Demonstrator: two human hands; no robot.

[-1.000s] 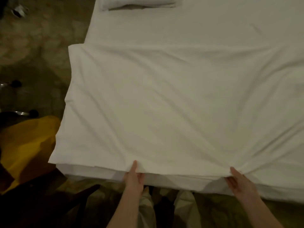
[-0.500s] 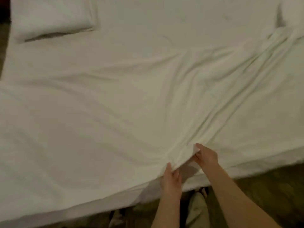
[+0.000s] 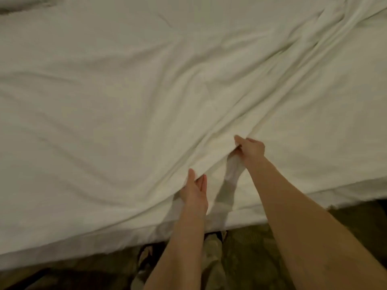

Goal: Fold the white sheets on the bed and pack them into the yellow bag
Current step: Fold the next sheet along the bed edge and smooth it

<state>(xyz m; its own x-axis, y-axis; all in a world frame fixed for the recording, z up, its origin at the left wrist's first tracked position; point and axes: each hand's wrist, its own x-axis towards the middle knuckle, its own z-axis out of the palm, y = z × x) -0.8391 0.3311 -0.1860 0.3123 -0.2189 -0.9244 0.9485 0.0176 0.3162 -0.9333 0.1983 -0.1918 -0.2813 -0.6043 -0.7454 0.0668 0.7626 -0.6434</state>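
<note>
- Both hands have closed in on each other since a second ago, when they gripped the near edge well apart; the bag and the folded stack at the bed's far corner have dropped out of view as the camera swung right.
- Head view, hands: the right hand is clamped on a bunch of sheet, fingers curled round the cloth, and is reaching further onto the bed than the other. The left hand pinches the sheet's edge just beside it, thumb on top, fingers underneath as far as can be seen. The hands are near each other but not touching.
- Head view, sheet: it lies spread over most of the bed, with ridges running from the right hand toward the far right corner. A flap of the edge is lifted between the two hands, with shadow under it.
- Head view, floor: a dark patterned floor shows beneath the near bed edge, with the person's legs between the forearms.
- Progress, judged: this sheet is still largely unfolded; the edge is only being gathered. Folding it down and packing it are left. No bag is in view now, so its place cannot be told.
</note>
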